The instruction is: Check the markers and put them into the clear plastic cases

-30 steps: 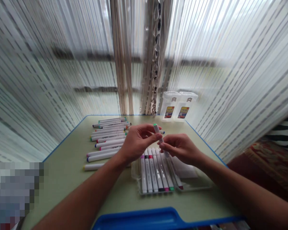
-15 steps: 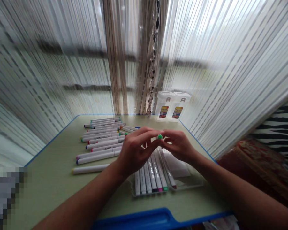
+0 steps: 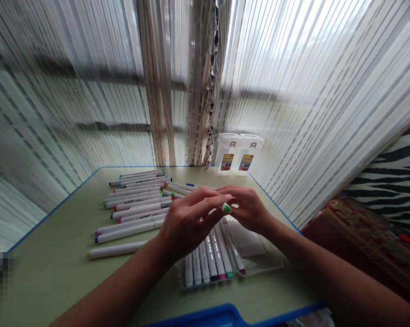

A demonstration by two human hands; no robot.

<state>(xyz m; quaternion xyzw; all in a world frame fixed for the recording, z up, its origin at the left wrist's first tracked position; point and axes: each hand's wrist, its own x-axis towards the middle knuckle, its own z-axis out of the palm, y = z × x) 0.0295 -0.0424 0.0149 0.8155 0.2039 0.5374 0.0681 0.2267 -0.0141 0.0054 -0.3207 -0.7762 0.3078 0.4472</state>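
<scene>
A white marker with a green end [image 3: 227, 208] is pinched between the thumb and fingers of my left hand [image 3: 191, 213], its green tip pointing toward me. My right hand [image 3: 247, 206] meets it from the other side, fingers closed at the same marker; they partly hide its far part. Below the hands, several white markers [image 3: 205, 259] lie side by side in a clear plastic case [image 3: 275, 264]. One marker with a dark red end [image 3: 234, 247] rests slanted beside that row, next to a whitish sheet [image 3: 247, 238].
Several more markers [image 3: 133, 208] lie in a loose column on the left of the pale green table [image 3: 55, 272]. Two clear labelled cases [image 3: 237, 154] stand at the back. A blue tray edge [image 3: 205, 316] runs along the front, and string curtains [image 3: 177, 91] hang behind.
The view has shifted slightly. The marker between my hands has tilted, with more of its white barrel and green end showing, and sits a little lower.
</scene>
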